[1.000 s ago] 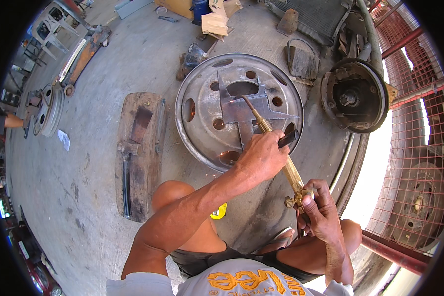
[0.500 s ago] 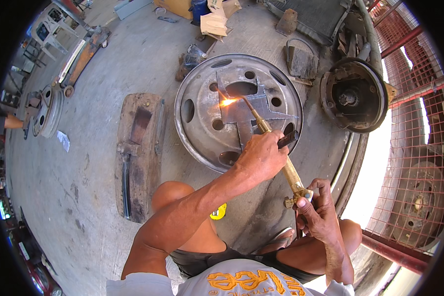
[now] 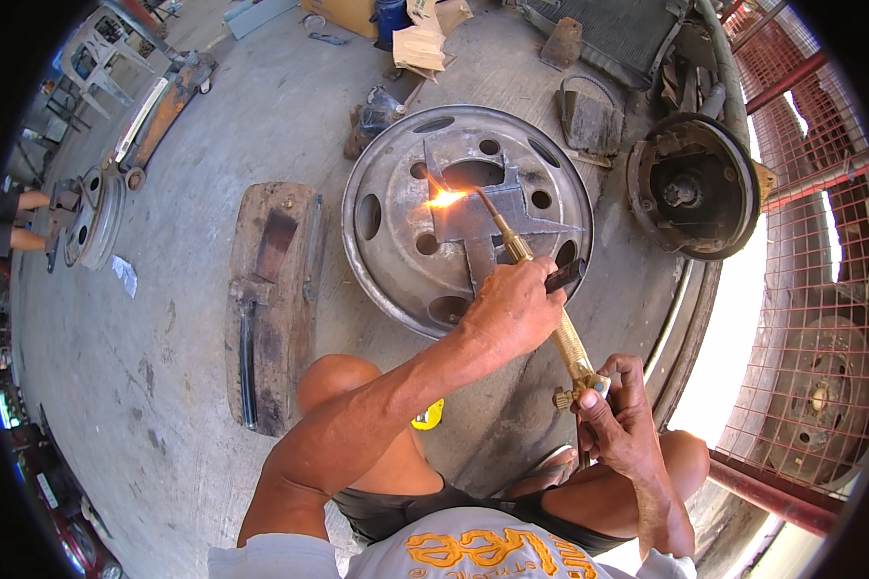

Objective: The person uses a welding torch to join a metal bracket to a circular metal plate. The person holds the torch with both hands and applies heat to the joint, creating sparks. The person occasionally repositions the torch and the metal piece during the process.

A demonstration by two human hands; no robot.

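Observation:
My left hand [image 3: 514, 307] is closed around the brass gas torch [image 3: 572, 349], just behind its long thin neck. A short black bar or handle [image 3: 566, 276] sticks out by that hand's knuckles; what it belongs to is hidden. At the torch's rear end, my right hand [image 3: 626, 420] grips near the valve knobs. From the tip comes a bright orange flame, playing on the left part of a cut grey steel plate [image 3: 521, 214]. That angular plate lies on a large steel wheel rim [image 3: 381, 275], which rests flat on the floor.
Left of the rim lies a rusty metal block [image 3: 278, 246] with a black rod. A yellow tape measure [image 3: 430, 415] sits by my knee. A brake drum assembly [image 3: 690, 188] stands at right, before a red mesh fence [image 3: 811, 251]. Another person's legs [image 3: 27, 220] show far left.
The flame at the torch tip looks slightly brighter and wider. My hands and torch have barely moved. At the far left, more of the other person's legs has come into view.

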